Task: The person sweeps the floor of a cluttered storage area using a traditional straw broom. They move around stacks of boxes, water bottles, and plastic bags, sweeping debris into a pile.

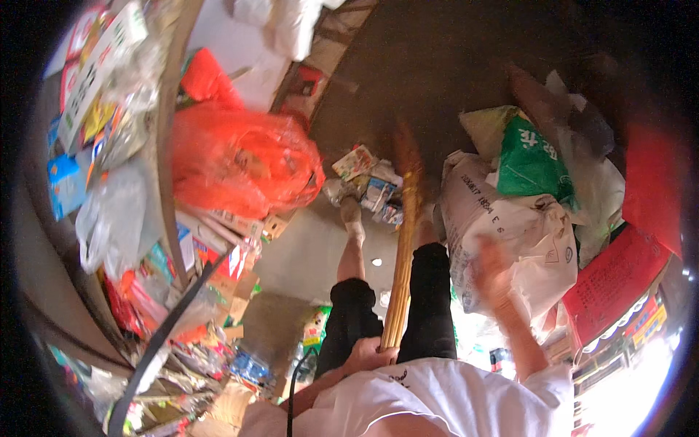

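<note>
My left hand [372,354] is closed around the lower end of a yellowish bundled-stick handle [403,267], perhaps of a broom, which runs away from me between my legs; its far end blurs into the dark floor. My right hand [491,262] is raised, blurred by motion, over or beside a large white woven sack [469,213]; whether it touches the sack cannot be told, and nothing shows in it. Small cartons and wrappers [377,192] lie on the floor by my foot, near the handle.
A full red plastic bag [246,158] stands at the left, above cardboard and loose packaging. More bags and wrappers [120,218] are heaped at the far left. A green printed bag [532,158] rests on the white sack, and a red box [617,284] stands to its right.
</note>
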The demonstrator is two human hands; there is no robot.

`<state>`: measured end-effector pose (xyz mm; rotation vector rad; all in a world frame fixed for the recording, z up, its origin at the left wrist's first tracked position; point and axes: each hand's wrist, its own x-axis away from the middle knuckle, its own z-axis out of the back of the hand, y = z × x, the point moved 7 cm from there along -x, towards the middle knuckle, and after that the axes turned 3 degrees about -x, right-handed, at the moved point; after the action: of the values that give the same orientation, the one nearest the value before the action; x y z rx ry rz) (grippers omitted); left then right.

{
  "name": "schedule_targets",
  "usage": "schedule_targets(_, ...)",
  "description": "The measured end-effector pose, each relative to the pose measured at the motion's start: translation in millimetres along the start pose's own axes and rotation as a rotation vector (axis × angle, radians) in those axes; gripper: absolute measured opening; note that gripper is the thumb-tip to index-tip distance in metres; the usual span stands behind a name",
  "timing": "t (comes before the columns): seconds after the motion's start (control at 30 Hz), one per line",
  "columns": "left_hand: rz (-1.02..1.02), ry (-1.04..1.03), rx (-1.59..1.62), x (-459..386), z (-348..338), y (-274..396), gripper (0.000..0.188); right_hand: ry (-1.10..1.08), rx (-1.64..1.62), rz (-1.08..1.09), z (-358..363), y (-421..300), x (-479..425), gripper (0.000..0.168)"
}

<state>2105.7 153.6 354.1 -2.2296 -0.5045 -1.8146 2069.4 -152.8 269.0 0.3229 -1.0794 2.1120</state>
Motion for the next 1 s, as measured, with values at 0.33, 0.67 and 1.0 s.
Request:
schedule_targets(0.33, -0.624, 0.186, -0.246, 14, 15, 97, 0.034, 0.056, -0.914, -0.510, -48, -66, 36, 0.047)
schedule_targets(0.67, -0.455, 0.418, -0.001, -15, 116, -54, 0.029, 0.298, -0.101, -0.360, -95, 84, -88, 0.064)
schedule_targets(1.0, -0.527, 0.461, 0.063, 35, 206, -123, 0.024, -0.149, -0.305, -0.524, -149, -84, 129, 0.067)
